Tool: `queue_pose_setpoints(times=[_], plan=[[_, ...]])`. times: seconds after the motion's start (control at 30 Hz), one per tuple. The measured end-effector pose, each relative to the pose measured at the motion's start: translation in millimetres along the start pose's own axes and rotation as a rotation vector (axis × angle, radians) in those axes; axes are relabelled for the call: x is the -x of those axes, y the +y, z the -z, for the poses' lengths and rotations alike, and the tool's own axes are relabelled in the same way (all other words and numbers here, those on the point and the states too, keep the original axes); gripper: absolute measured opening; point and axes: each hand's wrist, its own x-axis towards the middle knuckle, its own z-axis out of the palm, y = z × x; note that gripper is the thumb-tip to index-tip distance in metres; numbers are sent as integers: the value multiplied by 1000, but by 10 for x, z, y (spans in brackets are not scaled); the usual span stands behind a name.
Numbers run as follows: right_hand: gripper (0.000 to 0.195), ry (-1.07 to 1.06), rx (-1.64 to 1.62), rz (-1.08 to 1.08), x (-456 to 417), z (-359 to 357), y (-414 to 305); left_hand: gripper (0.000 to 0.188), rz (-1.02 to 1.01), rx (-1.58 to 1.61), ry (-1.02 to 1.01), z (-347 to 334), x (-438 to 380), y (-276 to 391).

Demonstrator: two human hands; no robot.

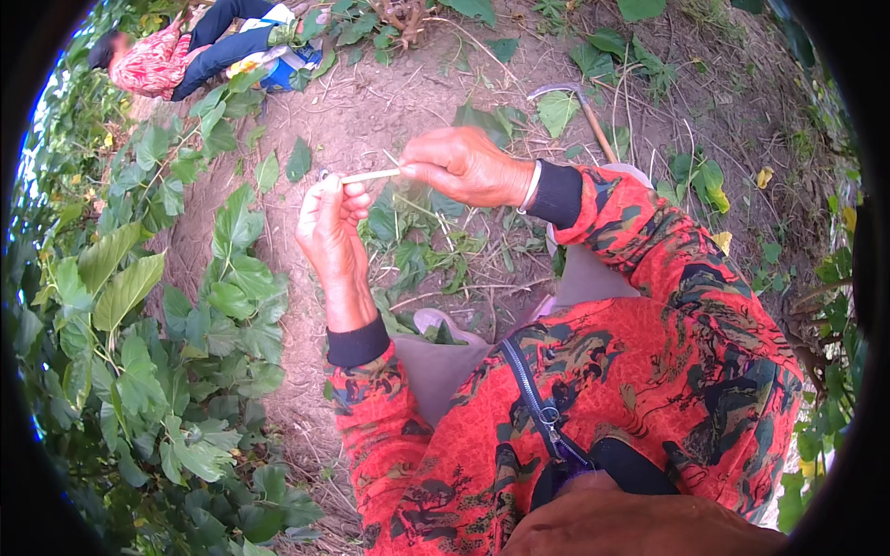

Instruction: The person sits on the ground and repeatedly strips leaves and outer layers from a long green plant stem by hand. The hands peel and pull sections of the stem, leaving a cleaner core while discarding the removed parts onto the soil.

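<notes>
A short pale stem [372,176] spans the space between my two hands, above the ground in front of me. The thumb and fingers of my left hand [337,226] pinch its left end. At the other end, my right hand [466,163] grips it between thumb and curled fingers, and its blur suggests motion. A small shiny thing [323,174] shows at the tip of my left forefinger; I cannot tell what it is. Cut green leaves and thin stalks [417,260] lie on the soil below, between my shoes [448,325].
A sickle [594,121] with a wooden handle lies on the ground beyond my right wrist. Leafy branches [236,278] crowd the left side. At the upper left, another person [160,66] sits beside a blue and white bag [281,69]. More foliage [831,417] borders the right.
</notes>
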Motion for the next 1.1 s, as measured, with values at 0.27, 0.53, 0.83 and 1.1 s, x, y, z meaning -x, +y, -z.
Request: queue_pose_setpoints(times=[0.27,0.53,0.83,1.1], plan=[[19,79,-610,-213,-100,120,98,16,2,47,108,84,-49,56],[17,173,-814,-366,-106,543,307,20,-145,65,345,479,-188,223],[11,861,-638,-409,19,1440,863,21,-228,134,371,929,-222,398],[12,1234,-176,-332,85,1708,935,20,-281,136,475,1070,-204,474]])
